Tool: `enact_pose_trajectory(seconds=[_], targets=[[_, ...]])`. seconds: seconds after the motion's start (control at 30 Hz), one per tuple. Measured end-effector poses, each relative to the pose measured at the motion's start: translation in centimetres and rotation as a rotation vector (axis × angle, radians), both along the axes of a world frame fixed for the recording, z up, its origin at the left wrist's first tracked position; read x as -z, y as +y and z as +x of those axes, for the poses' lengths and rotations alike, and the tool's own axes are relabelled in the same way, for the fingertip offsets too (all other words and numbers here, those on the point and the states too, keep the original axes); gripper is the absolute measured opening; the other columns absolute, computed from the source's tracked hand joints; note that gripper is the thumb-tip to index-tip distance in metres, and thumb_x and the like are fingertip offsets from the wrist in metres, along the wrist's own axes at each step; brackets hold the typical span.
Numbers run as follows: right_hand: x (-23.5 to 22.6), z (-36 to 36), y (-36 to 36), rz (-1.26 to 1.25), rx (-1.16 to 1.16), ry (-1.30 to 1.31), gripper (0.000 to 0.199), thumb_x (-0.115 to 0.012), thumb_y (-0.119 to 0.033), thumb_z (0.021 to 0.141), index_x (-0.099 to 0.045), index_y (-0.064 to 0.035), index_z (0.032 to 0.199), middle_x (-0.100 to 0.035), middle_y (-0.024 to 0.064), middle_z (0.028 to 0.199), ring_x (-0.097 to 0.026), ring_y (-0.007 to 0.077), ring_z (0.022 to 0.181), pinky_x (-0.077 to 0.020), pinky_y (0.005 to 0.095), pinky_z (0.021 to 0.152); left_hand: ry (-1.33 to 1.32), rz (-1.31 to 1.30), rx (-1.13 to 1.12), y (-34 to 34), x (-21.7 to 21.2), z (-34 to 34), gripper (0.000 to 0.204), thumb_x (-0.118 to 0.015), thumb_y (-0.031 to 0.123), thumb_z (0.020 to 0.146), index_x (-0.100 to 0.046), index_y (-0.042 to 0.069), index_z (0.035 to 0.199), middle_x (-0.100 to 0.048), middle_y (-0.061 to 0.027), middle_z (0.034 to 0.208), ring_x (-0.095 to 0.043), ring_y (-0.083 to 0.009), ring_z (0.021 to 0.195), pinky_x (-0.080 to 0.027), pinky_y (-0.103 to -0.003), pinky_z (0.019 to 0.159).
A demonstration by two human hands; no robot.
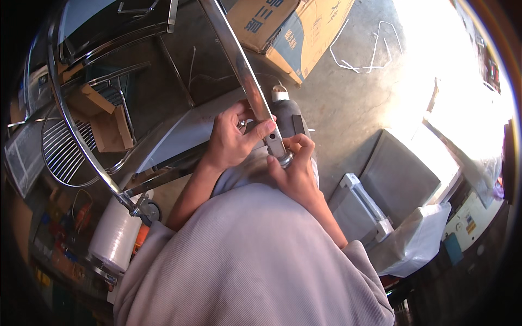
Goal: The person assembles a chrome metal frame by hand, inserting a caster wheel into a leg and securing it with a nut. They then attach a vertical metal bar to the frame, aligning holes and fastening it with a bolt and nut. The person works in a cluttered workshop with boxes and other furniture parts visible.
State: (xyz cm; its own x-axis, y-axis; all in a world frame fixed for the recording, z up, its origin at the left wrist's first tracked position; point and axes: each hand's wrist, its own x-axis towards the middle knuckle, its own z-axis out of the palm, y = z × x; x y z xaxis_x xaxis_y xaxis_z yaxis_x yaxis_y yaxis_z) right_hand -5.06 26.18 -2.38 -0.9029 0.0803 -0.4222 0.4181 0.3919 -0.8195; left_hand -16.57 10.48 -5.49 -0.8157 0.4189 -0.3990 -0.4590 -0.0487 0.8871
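A shiny chrome metal tube (246,76) slants down from the top of the view toward my lap. Near its lower end is a dark round hole. My left hand (231,138) grips the tube just above that end, its thumb lying across the metal. A small shiny metal piece (242,124) shows at my left fingers; whether it is a ring or a fastener is unclear. My right hand (299,171) pinches a round silvery metal end piece (285,159) at the tube's bottom, thumb and forefinger around it.
At left stands a chrome frame (68,117) with a caster wheel (149,209), near a wire rack, a small open carton (109,125) and a plastic film roll (111,233). A large cardboard box (288,38) lies ahead. White bent wire (375,51) and grey wrapped panels (399,168) are right.
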Motion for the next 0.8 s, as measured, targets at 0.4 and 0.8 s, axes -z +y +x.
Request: enact_pose_trajectory(seconds=[0.4, 0.8], targets=[[0.6, -0.9, 0.0, -0.053, 0.024, 0.017, 0.059, -0.071, -0.014, 0.095, -0.027, -0.001, 0.132, -0.065, 0.026, 0.108, -0.069, 0.0357, 0.092, -0.055, 0.0436, 0.082, 0.0, -0.133, 0.124, -0.6, 0.1, -0.7, 0.031, -0.079, 0.017, 0.095, -0.067, -0.002, 0.115, -0.078, -0.0135, 0.105, -0.071, -0.0134, 0.1, -0.053, -0.026, 0.087], [-0.5, 0.0, -0.9, 0.077, 0.112, -0.045, 0.05, -0.077, -0.021, 0.094, -0.048, 0.0052, 0.125, -0.069, 0.0244, 0.098, -0.072, 0.0346, 0.077, -0.0564, 0.042, 0.07, 0.052, -0.013, -0.011, 0.3, 0.4, 0.0, 0.02, -0.082, 0.01, 0.091, -0.072, -0.002, 0.103, -0.076, -0.0067, 0.093, -0.068, -0.0081, 0.085, -0.052, -0.023, 0.074]])
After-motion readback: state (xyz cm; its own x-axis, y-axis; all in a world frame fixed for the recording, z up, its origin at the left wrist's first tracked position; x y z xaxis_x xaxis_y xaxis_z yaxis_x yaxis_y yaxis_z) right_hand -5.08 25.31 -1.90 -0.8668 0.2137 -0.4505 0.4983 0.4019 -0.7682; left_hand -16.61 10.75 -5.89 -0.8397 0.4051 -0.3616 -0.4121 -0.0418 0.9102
